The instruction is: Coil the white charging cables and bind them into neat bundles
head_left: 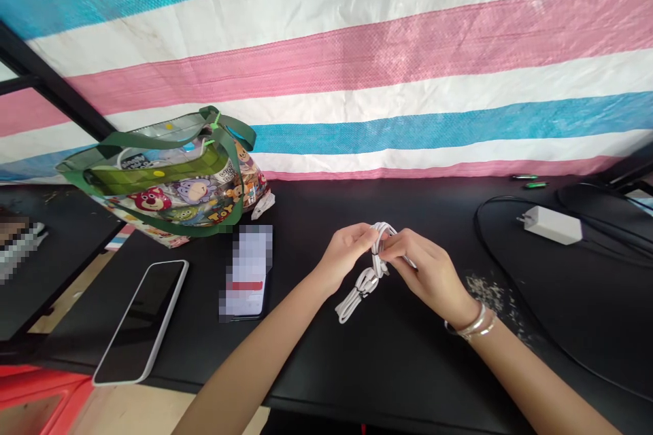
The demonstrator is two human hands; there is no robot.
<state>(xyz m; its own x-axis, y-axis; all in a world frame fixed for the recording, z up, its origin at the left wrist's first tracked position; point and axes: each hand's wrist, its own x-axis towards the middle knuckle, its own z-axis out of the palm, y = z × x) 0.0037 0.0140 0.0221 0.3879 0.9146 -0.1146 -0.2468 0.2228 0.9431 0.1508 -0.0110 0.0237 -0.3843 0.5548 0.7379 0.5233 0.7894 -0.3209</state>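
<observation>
A coiled white cable [376, 259] is held up between my two hands over the black table. My left hand [352, 250] pinches the bundle from the left, its thumb near a dark tie around the coil. From the right, the fingers of my right hand [421, 264] close on the same bundle; bracelets circle that wrist. Just below, a second coiled white cable [356, 296], also bound with a dark tie, lies on the table. Whether the two coils are joined I cannot tell. My fingertips partly hide the upper coil.
Left of my arms lie a phone [249, 265] with a lit screen and a white-edged phone [147, 323]. Behind them stands a clear cartoon bag [188, 194]. A white power adapter [554, 225], black cables [503, 265] and small debris [487, 292] are on the right of the table [326, 360].
</observation>
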